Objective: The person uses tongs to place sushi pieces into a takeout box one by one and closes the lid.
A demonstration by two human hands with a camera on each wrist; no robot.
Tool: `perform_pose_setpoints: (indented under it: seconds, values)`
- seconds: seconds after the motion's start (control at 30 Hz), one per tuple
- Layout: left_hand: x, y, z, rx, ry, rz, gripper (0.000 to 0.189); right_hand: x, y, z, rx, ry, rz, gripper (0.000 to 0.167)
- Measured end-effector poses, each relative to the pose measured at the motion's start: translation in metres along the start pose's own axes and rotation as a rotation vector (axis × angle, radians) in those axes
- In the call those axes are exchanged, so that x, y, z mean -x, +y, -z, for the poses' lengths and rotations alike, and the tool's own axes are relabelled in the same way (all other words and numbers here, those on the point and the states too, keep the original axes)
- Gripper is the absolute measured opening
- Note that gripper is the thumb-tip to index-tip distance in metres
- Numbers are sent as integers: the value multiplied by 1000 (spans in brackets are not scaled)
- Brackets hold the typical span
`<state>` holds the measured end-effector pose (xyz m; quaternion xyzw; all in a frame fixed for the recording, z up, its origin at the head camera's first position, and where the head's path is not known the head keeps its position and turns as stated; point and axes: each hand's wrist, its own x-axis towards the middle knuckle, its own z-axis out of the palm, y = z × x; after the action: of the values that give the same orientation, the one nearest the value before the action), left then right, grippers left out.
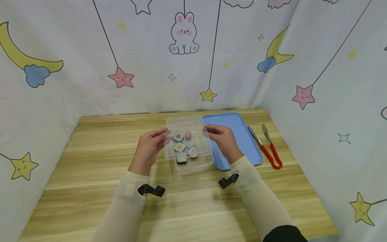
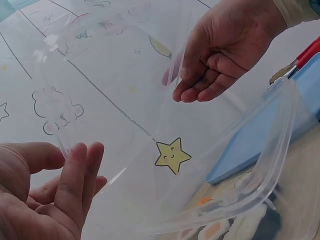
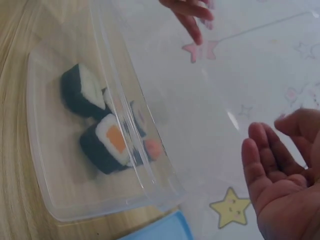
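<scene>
A clear plastic lid point(image 1: 184, 121) is held up at a tilt over a clear plastic box point(image 1: 198, 167) on the table. My left hand point(image 1: 147, 148) pinches the lid's left edge between thumb and fingers. At the opposite edge, my right hand point(image 1: 224, 139) pinches it the same way. Several sushi pieces show through the plastic inside the box, among them a dark-wrapped roll with a white top point(image 3: 82, 90) and a roll with an orange centre point(image 3: 107, 142). The lid covers part of the box in the head view.
A blue tray point(image 1: 235, 134) lies right of the box, partly behind my right hand. Beyond it are tongs with red handles point(image 1: 273, 156). The wooden table point(image 1: 105, 141) ends at a patterned curtain point(image 1: 157, 94) at the back and sides.
</scene>
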<state>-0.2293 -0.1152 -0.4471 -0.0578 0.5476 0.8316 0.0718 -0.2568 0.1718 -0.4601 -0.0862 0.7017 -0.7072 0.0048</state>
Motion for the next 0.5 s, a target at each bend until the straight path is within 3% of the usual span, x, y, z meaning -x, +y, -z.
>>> perform_pose_setpoints:
  seconds: [0.3, 0.5]
  values:
    - [-3, -4, -2, 2, 6, 22, 51, 2, -5, -3, -104, 71, -108, 36]
    - [-5, -8, -1, -17, 2, 23, 53, -1, -6, -4, -146, 118, -247, 37]
